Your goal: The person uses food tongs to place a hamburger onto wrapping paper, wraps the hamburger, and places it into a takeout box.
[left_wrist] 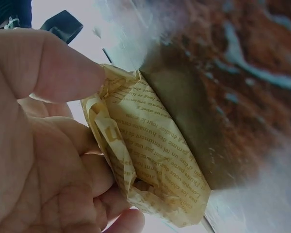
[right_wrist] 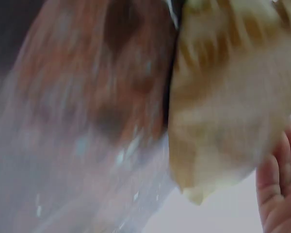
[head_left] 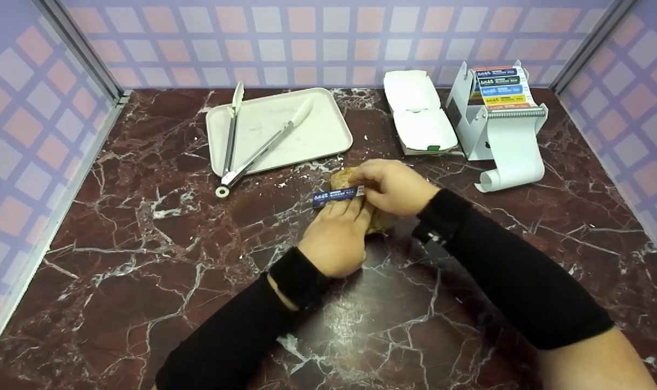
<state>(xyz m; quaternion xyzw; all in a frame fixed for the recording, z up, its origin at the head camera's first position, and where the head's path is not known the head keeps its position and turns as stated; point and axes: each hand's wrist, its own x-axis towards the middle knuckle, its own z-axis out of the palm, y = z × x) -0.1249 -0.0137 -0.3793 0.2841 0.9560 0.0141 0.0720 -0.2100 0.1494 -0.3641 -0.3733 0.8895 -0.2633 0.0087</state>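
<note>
The paper-wrapped package (left_wrist: 153, 141), its tan wrapper creased and printed with lines of text, lies on the tabletop (head_left: 144, 238) right in front of me, between my hands and mostly covered by them. A blue label (head_left: 328, 196) runs across its top, its left end sticking out past the wrapper. My left hand (head_left: 336, 238) lies over the package with the fingers extended and close together at the label's lower edge, while the thumb touches the wrapper's side. My right hand (head_left: 396, 187) is bent over the far right part, fingertips by the label's right end; I can't tell whether they pinch anything, and the package is blurred in my right wrist view. Beyond, to the left, tongs (head_left: 263, 149) lie spread on a pale tray (head_left: 263, 116), their hinged end past its near edge. Farther right, a white box (head_left: 426, 130) stands open beside a label dispenser (head_left: 472, 130), from which a white strip (head_left: 515, 157) hangs, curling at its end. Black sleeves (head_left: 523, 287) cover my forearms.
</note>
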